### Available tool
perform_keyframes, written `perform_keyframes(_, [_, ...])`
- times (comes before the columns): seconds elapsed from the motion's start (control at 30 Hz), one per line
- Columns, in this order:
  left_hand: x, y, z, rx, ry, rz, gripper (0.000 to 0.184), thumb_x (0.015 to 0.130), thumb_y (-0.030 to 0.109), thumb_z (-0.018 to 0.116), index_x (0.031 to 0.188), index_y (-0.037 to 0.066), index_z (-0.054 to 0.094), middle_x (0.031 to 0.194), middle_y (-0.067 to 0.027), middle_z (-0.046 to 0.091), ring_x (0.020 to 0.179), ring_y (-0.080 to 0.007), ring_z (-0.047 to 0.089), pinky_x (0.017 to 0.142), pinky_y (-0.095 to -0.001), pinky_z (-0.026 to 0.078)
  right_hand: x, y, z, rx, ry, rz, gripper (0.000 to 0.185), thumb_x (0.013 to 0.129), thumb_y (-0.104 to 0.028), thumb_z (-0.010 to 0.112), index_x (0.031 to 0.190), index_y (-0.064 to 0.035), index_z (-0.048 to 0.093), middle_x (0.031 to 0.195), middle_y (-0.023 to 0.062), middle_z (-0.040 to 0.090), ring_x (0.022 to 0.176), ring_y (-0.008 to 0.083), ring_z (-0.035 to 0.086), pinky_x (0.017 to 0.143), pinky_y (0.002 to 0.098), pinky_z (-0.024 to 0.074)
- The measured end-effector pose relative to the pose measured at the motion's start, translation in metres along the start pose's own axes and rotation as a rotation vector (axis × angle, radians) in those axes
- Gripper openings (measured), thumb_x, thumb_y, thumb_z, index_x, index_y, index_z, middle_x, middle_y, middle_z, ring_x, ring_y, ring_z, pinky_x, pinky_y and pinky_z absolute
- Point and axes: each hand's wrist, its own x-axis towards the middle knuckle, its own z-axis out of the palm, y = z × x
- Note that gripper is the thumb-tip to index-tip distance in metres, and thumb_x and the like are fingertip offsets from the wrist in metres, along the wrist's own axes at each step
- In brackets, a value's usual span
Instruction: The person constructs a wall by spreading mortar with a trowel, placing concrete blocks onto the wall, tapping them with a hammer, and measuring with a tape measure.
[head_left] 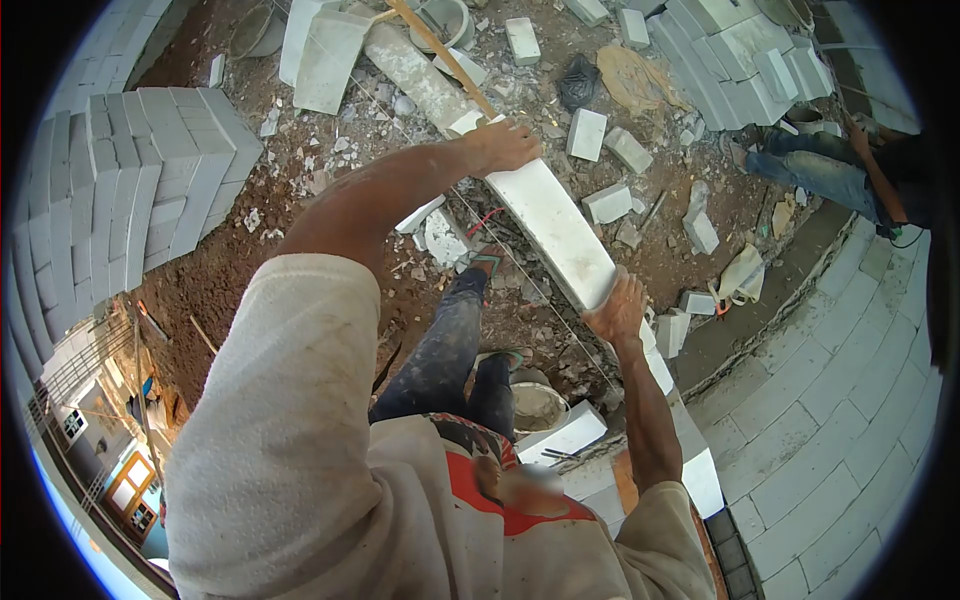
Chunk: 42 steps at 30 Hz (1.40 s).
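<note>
We have the long white block [555, 225] between our two hands, lying slantwise ahead of us in line with the pale, dusty strip [412, 80] beyond its far end. Whether it bears fully on what is beneath or is partly held up, we cannot tell. Our left hand [505, 147] is curled over the far end, fingers bent across the top; our right hand [618, 305] clasps the near end, its underside grip hidden from us. To handle it well, we judge, both ends should carry equal pressure, so that neither dips or swings, and our fingertips should stay clear of the underside.

The taut string [520, 262] runs just beside the block on our side; it seems a good guide for the long edge, provided we sight along it and do not push it aside. Our feet are among rubble, so a steady stance matters before we lean further.

Near our legs stands a bucket [540, 405] with grey contents, a loose block [565, 435] beside it. A wooden stick [445, 55] reaches down to near our left hand. Further out are stacked blocks [150, 180] at the left, and another person [830, 165] at the right, above a block wall [830, 420].
</note>
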Motion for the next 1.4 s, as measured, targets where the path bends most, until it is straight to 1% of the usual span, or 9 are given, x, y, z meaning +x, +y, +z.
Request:
perform_keyframes(0.43, [0.005, 0.003, 0.005, 0.051, -0.016, -0.005, 0.095, 0.066, 0.013, 0.098, 0.146, 0.004, 0.047, 0.147, -0.0118, 0.056, 0.139, -0.031, 0.055, 0.115, -0.0511, 0.05, 0.004, -0.001, 0.005, -0.033, -0.038, 0.003, 0.119, 0.064, -0.036, 0.094, 0.16, -0.0007, 0.033, 0.156, 0.0235, 0.045, 0.145, 0.0418, 0.043, 0.122, 0.0556, 0.0362])
perform_keyframes(0.93, [0.001, 0.005, 0.014, -0.013, 0.015, 0.02, 0.081, 0.073, 0.008, 0.092, 0.143, 0.002, 0.052, 0.149, -0.0129, 0.056, 0.14, -0.0301, 0.055, 0.112, -0.0566, 0.052, 0.005, 0.004, 0.011, -0.09, -0.027, -0.007, 0.124, 0.064, -0.036, 0.095, 0.163, -0.0016, 0.027, 0.157, 0.024, 0.045, 0.144, 0.0415, 0.043, 0.121, 0.0553, 0.0364])
perform_keyframes(1.03, [0.001, 0.008, 0.008, 0.02, 0.174, 0.004, 0.088, 0.068, 0.011, 0.095, 0.145, 0.003, 0.053, 0.15, -0.012, 0.056, 0.141, -0.0301, 0.055, 0.111, -0.0573, 0.052, 0.004, 0.003, 0.008, -0.08, -0.056, 0.006, 0.126, 0.065, -0.04, 0.096, 0.164, -0.0031, 0.027, 0.16, 0.0233, 0.042, 0.148, 0.0415, 0.04, 0.122, 0.0561, 0.0358])
perform_keyframes(1.1, [0.004, 0.004, -0.024, -0.115, -0.168, -0.005, 0.088, 0.069, 0.011, 0.095, 0.146, 0.003, 0.055, 0.152, -0.0105, 0.054, 0.142, -0.0307, 0.053, 0.11, -0.057, 0.052, 0.002, 0.004, 0.0, -0.086, -0.083, -0.023, 0.125, 0.067, -0.043, 0.096, 0.165, -0.0041, 0.028, 0.161, 0.0213, 0.041, 0.15, 0.0423, 0.037, 0.123, 0.0575, 0.0354])
perform_keyframes(1.17, [0.008, -0.011, -0.064, -0.139, -0.223, 0.035, 0.077, 0.075, 0.017, 0.093, 0.143, 0.003, 0.061, 0.147, -0.015, 0.061, 0.138, -0.0338, 0.059, 0.11, -0.0533, 0.053, 0.003, 0.014, -0.02, -0.03, -0.16, -0.006, 0.122, 0.069, -0.046, 0.096, 0.163, -0.0037, 0.032, 0.163, 0.0226, 0.041, 0.154, 0.0419, 0.037, 0.125, 0.0586, 0.0339])
perform_keyframes(1.23, [0.012, -0.028, -0.115, -0.524, -0.464, -0.175, 0.079, 0.081, 0.03, 0.091, 0.146, 0.0, 0.058, 0.144, -0.0255, 0.063, 0.136, -0.0402, 0.059, 0.117, -0.0511, 0.047, -0.001, 0.041, -0.03, 0.056, -0.237, -0.111, 0.116, 0.073, -0.045, 0.094, 0.164, -0.005, 0.034, 0.164, 0.0252, 0.044, 0.153, 0.0434, 0.04, 0.127, 0.0565, 0.0319])
perform_keyframes(1.33, [-0.031, -0.034, -0.164, -0.595, 0.555, -0.099, 0.045, 0.105, 0.028, 0.067, 0.142, 0.003, 0.066, 0.131, -0.0227, 0.073, 0.121, -0.0407, 0.069, 0.107, -0.0471, 0.054, -0.034, 0.075, -0.075, 0.384, 0.067, -0.158, 0.052, 0.092, -0.025, 0.081, 0.137, -0.003, 0.069, 0.135, 0.0239, 0.072, 0.129, 0.0436, 0.066, 0.113, 0.0494, 0.0509])
perform_keyframes(1.37, [-0.055, -0.027, -0.199, -0.631, 0.638, -0.14, 0.038, 0.108, 0.025, 0.064, 0.139, 0.005, 0.07, 0.124, -0.0167, 0.078, 0.113, -0.0331, 0.074, 0.102, -0.0415, 0.057, -0.065, 0.062, -0.11, 0.463, 0.349, -0.175, 0.028, 0.097, -0.012, 0.074, 0.122, 0.0007, 0.076, 0.114, 0.0192, 0.079, 0.104, 0.0339, 0.078, 0.092, 0.0429, 0.0618])
perform_keyframes(1.4, [-0.08, -0.011, -0.229, -0.928, 0.625, -0.15, 0.034, 0.109, 0.023, 0.064, 0.136, 0.003, 0.073, 0.119, -0.0132, 0.08, 0.105, -0.0241, 0.076, 0.098, -0.0373, 0.059, -0.096, 0.059, -0.134, 0.791, 0.3, -0.009, 0.025, 0.098, -0.008, 0.073, 0.121, 0.0023, 0.076, 0.104, 0.0148, 0.08, 0.084, 0.021, 0.078, 0.075, 0.0346, 0.0623])
